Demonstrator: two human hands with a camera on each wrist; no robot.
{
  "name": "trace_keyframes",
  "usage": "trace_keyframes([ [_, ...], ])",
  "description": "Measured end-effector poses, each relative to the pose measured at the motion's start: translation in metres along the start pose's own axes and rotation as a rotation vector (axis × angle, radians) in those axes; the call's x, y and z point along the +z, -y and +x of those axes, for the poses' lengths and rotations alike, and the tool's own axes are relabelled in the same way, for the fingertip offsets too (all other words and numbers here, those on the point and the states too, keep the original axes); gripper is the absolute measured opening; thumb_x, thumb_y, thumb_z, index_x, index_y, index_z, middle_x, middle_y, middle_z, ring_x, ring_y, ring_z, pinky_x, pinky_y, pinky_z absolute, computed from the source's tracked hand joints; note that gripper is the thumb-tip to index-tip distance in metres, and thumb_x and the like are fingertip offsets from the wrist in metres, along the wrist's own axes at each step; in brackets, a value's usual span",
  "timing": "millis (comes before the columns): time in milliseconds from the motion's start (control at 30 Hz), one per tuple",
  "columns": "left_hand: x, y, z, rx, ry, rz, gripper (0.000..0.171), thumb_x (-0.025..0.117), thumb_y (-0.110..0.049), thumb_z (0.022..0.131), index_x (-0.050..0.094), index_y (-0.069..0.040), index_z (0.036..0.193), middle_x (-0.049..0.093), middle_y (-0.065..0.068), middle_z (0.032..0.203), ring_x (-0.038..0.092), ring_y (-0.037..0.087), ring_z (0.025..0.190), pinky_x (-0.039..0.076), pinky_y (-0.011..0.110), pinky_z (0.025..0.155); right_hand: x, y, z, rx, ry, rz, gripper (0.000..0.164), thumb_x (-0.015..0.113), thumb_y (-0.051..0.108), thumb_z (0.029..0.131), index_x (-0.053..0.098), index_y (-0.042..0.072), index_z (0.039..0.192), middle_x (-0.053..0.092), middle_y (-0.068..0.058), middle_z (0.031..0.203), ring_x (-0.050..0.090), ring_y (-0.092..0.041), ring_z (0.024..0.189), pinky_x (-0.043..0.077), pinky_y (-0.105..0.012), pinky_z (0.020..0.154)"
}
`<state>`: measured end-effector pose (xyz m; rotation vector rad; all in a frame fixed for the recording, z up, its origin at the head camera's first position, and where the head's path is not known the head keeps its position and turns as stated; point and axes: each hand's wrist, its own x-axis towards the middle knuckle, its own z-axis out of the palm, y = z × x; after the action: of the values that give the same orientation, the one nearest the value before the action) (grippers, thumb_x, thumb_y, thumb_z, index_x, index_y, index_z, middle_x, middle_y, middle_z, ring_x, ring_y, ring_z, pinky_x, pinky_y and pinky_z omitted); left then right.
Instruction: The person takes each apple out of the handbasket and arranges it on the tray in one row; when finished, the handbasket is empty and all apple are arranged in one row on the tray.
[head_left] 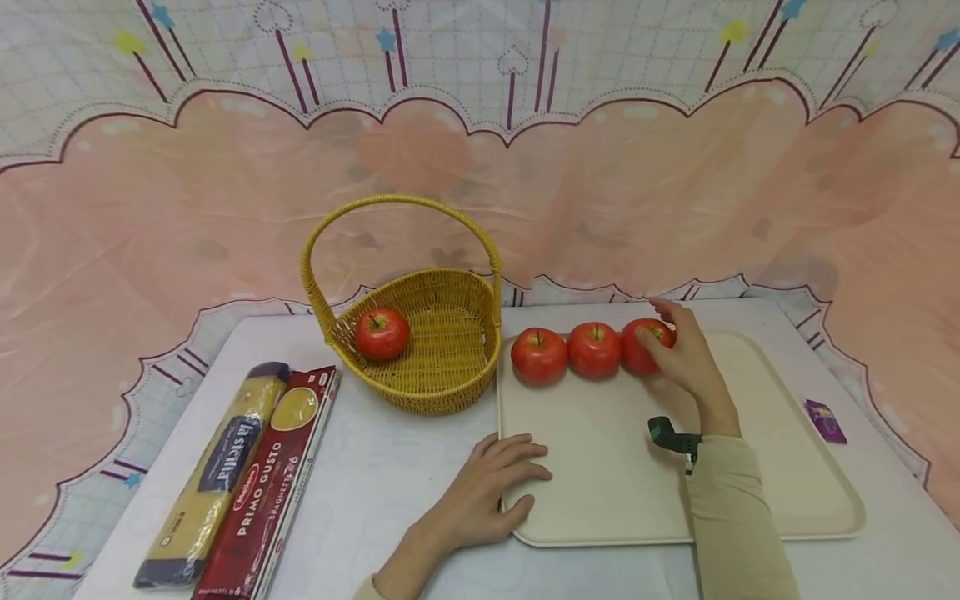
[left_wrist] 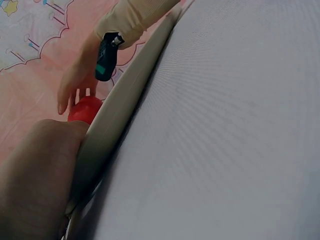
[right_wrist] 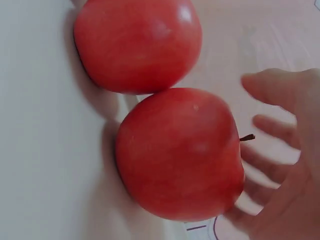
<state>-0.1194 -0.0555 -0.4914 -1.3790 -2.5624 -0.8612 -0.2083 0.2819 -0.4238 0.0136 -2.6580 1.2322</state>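
Three red apples stand in a row along the far left part of a beige tray. My right hand is over the rightmost apple, thumb and fingers spread around its top. In the right wrist view that apple sits beside the spread fingers, its stem towards the palm, against a neighbouring apple. The middle apple and left apple complete the row. My left hand rests at the tray's left edge, fingers loosely extended over the rim and holding nothing.
Left of the tray stands a yellow wicker basket with a tall handle and one apple inside. Two spaghetti packs, one yellow and one red, lie at the table's left. A small purple packet lies right of the tray.
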Motion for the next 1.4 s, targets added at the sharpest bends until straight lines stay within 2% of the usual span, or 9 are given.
trace_keyframes([
  [233,-0.001,0.001,0.000,-0.017,0.009,-0.006,0.029,0.061,-0.023,0.085,0.062,-0.029,0.113,0.051,-0.010,0.137,0.036,0.016,0.137,0.029,0.056,0.109,0.009,0.008,0.003,-0.162,-0.127,0.088,0.049,0.059,0.013,0.092,0.043,0.005,0.137,0.046,-0.021,0.136,0.042,-0.038,0.126,0.036,-0.059,0.105],
  [467,0.000,0.000,0.001,-0.018,0.011,-0.014,0.029,0.060,-0.022,0.085,0.062,-0.029,0.114,0.050,-0.010,0.137,0.036,0.015,0.138,0.028,0.055,0.110,0.010,0.027,-0.002,-0.185,-0.143,0.135,0.041,0.057,0.006,0.092,0.049,0.003,0.132,0.052,-0.018,0.129,0.051,-0.031,0.118,0.045,-0.046,0.101],
  [600,0.000,-0.001,0.000,-0.016,0.004,-0.008,0.029,0.060,-0.022,0.085,0.062,-0.029,0.114,0.051,-0.010,0.136,0.037,0.014,0.137,0.029,0.055,0.109,0.010,0.050,-0.007,-0.202,-0.119,0.154,0.040,0.055,0.002,0.091,0.049,-0.003,0.130,0.053,-0.022,0.126,0.055,-0.035,0.114,0.045,-0.050,0.099],
  [700,0.000,-0.001,0.000,-0.013,0.003,0.001,0.030,0.059,-0.023,0.085,0.061,-0.029,0.114,0.051,-0.010,0.136,0.037,0.014,0.137,0.029,0.054,0.109,0.014,0.061,-0.007,-0.230,-0.103,0.173,0.039,0.055,0.000,0.091,0.048,-0.005,0.129,0.054,-0.023,0.126,0.056,-0.025,0.113,0.043,-0.053,0.100],
  [833,-0.001,0.001,0.001,-0.013,0.010,-0.005,0.030,0.059,-0.023,0.086,0.061,-0.029,0.115,0.050,-0.010,0.137,0.036,0.014,0.138,0.029,0.054,0.109,0.027,0.049,0.004,-0.252,-0.069,0.181,0.039,0.057,0.005,0.091,0.050,0.001,0.130,0.055,-0.017,0.128,0.054,-0.020,0.117,0.042,-0.052,0.102],
  [900,0.000,0.001,0.001,-0.008,0.010,-0.010,0.030,0.060,-0.023,0.086,0.061,-0.028,0.115,0.050,-0.010,0.137,0.037,0.015,0.137,0.029,0.055,0.109,0.035,0.041,0.009,-0.247,-0.041,0.166,0.040,0.058,0.010,0.092,0.050,0.008,0.131,0.054,-0.012,0.131,0.053,-0.022,0.119,0.043,-0.054,0.100],
  [933,0.000,0.001,0.001,-0.004,0.008,-0.006,0.029,0.059,-0.023,0.086,0.061,-0.028,0.115,0.051,-0.010,0.137,0.037,0.015,0.137,0.029,0.055,0.109,0.038,0.038,0.011,-0.249,-0.028,0.166,0.040,0.059,0.012,0.092,0.050,0.010,0.131,0.054,-0.010,0.131,0.052,-0.030,0.120,0.043,-0.053,0.100],
  [1133,0.001,0.001,0.001,0.010,0.001,0.007,0.030,0.059,-0.023,0.086,0.061,-0.029,0.115,0.051,-0.009,0.136,0.038,0.016,0.137,0.030,0.055,0.108,0.054,0.046,0.016,-0.324,0.054,0.163,0.038,0.059,0.012,0.092,0.051,0.011,0.129,0.054,-0.010,0.130,0.051,-0.032,0.119,0.044,-0.051,0.100],
  [1400,0.000,0.001,0.001,0.027,-0.016,0.030,0.030,0.059,-0.022,0.085,0.061,-0.029,0.115,0.052,-0.008,0.136,0.039,0.017,0.136,0.032,0.055,0.106,0.064,0.066,0.024,-0.418,0.136,0.059,0.039,0.059,0.014,0.092,0.052,0.012,0.129,0.055,-0.009,0.129,0.053,-0.031,0.116,0.049,-0.050,0.093],
])
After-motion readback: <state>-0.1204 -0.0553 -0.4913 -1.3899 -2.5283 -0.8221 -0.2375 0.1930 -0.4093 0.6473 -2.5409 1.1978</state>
